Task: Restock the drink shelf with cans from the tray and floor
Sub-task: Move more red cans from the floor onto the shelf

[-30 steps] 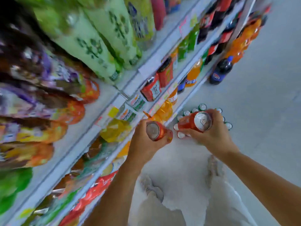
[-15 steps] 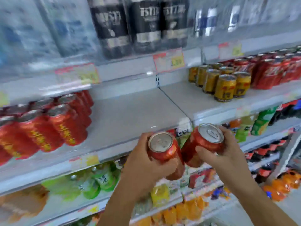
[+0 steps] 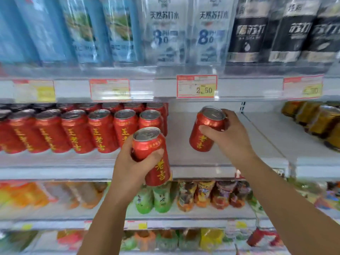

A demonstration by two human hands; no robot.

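My left hand grips a red can with yellow lettering, held tilted in front of the drink shelf's front edge. My right hand holds a second red can over the bare white part of the shelf, tilted, its base close to the shelf surface. Rows of matching red cans stand on the left part of the same shelf, just left of the can in my left hand.
Gold cans stand on the shelf section to the right, past a divider line. Tall bottles fill the shelf above, with price tags on its edge. Bottled drinks line the shelves below.
The view has swung up from the floor and the tray of cans to the drink shelf. Both hands have carried their cans up to the shelf and apart; the right can now hangs over it.
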